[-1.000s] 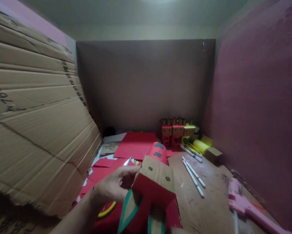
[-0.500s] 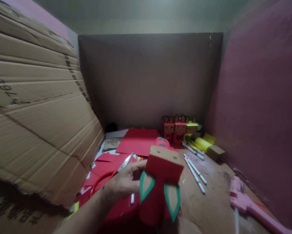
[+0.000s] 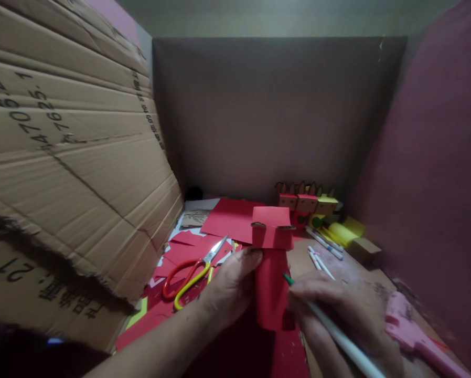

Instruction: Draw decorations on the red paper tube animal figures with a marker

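Observation:
A red paper figure (image 3: 272, 289) with a boxy red top stands upright in the middle, its plain tube side facing me. My left hand (image 3: 235, 283) grips the tube from the left, thumb near the top part. Between the fingers of my right hand (image 3: 333, 315) is a white marker (image 3: 340, 333) with a green tip. That tip is at the right side of the tube; whether it touches the paper I cannot tell.
Scissors (image 3: 196, 268) with red and yellow handles lie on red paper at left. Behind stand several figures (image 3: 306, 203). Markers (image 3: 324, 242), a yellow roll (image 3: 340, 233) and a pink glue gun (image 3: 412, 328) are at right. Tall cardboard (image 3: 82, 173) rises at left.
The figure has been turned, so its face and green-edged ears no longer show. My right hand has come into fuller view with the green-tipped marker. The view has shifted.

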Motion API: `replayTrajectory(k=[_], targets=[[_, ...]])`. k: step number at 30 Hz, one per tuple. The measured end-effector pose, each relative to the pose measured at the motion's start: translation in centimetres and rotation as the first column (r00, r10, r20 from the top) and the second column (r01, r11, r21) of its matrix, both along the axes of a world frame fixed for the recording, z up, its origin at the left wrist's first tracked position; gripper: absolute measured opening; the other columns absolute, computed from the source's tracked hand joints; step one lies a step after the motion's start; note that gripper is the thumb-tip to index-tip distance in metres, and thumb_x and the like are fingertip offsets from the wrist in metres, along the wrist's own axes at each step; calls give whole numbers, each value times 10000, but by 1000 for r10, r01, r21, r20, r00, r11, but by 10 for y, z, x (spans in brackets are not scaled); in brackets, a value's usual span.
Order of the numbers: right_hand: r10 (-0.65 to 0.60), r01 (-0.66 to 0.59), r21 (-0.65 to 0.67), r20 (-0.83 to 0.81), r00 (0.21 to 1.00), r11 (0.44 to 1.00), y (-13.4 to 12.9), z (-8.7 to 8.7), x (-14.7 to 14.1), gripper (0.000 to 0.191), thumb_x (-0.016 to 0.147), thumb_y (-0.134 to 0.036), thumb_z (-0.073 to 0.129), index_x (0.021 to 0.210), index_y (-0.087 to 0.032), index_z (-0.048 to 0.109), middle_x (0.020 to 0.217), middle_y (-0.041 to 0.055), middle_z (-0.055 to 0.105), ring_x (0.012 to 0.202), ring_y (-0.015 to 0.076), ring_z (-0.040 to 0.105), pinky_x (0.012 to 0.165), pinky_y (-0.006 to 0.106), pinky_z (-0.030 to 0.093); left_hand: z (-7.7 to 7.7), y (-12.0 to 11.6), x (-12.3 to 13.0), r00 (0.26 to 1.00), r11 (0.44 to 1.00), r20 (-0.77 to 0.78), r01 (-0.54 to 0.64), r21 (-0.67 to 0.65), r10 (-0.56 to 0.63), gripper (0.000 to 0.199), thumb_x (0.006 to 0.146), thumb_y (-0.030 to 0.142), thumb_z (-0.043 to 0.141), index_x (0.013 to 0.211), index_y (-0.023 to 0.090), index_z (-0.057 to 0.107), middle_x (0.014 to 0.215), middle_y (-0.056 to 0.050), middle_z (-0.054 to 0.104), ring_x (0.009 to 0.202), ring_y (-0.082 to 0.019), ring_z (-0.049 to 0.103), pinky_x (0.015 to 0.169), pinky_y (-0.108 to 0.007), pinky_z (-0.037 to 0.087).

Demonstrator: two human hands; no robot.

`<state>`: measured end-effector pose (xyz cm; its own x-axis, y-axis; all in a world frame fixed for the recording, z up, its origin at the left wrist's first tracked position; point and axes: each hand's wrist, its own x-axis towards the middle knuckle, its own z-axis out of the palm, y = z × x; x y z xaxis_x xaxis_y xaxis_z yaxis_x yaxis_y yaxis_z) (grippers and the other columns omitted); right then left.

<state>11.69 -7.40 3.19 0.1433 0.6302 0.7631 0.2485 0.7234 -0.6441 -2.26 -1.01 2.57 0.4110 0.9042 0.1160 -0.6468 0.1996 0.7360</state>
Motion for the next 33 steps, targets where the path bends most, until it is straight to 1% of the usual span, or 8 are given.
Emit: replayTrajectory(k=[2,4,9,12,14,17,26,33], targets=[[89,-86,-119,16,996,989,7,3,1,98,918,-206,669,876,-260,740,709,-2,689,595,152,665,529,225,549,0,0,1,1000,1000,-10,-25,-5,25,326,807,431,798,910,125,757,827,-88,767,742,-200,698,775,-311,555],[130,-141,-170,-73,989,975,14,-1,4,123,949,-216,637,890,-242,742,682,-1,671,568,139,640,506,217,536,1,-2,1,999,999,-34,-41,9,41,329,848,433,760,973,129,737,845,-87,766,715,-197,697,737,-311,557],[189,-213,-135,-170,967,968,19,-14,5,120,937,-202,660,951,-264,761,739,-6,709,612,120,667,538,186,559,-3,-5,0,994,994,-101,-28,101,38,339,941,425,656,1157,164,681,1033,-106,778,828,-225,735,770,-325,567],[162,-188,-137,-181,970,972,17,-16,5,174,934,-158,659,1042,-275,730,832,1,762,688,120,718,608,180,593,-6,-5,0,991,992,-120,-39,124,54,349,948,405,653,1218,183,660,1128,-105,767,947,-239,734,859,-341,561],[133,-158,-129,-184,974,979,16,-17,5,173,924,-146,671,1037,-273,708,806,-11,751,632,108,700,561,167,579,-6,-5,0,988,993,-140,-45,112,61,364,939,404,667,1219,171,657,1163,-114,760,1002,-249,725,913,-354,550],[95,-113,-117,-144,985,987,18,-18,5,128,913,-160,686,986,-265,693,767,-25,724,564,94,659,498,155,546,-6,-5,-1,984,993,-165,-54,109,72,360,947,420,655,1206,170,648,1159,-110,764,1010,-245,723,912,-347,545],[-61,42,-182,-98,993,982,17,-33,11,69,853,-232,772,870,-211,708,761,23,720,572,124,676,512,198,567,-4,-7,0,981,994,-181,-60,92,76,358,934,436,667,1177,176,627,1125,-101,770,1001,-248,721,883,-340,540],[-50,43,-138,-46,998,989,13,-33,8,81,893,-187,719,923,-247,675,772,-13,686,571,91,629,517,161,530,-10,-7,-1,969,991,-229,-62,121,89,382,958,459,627,1213,177,606,1171,-114,751,1029,-255,711,889,-347,530]])
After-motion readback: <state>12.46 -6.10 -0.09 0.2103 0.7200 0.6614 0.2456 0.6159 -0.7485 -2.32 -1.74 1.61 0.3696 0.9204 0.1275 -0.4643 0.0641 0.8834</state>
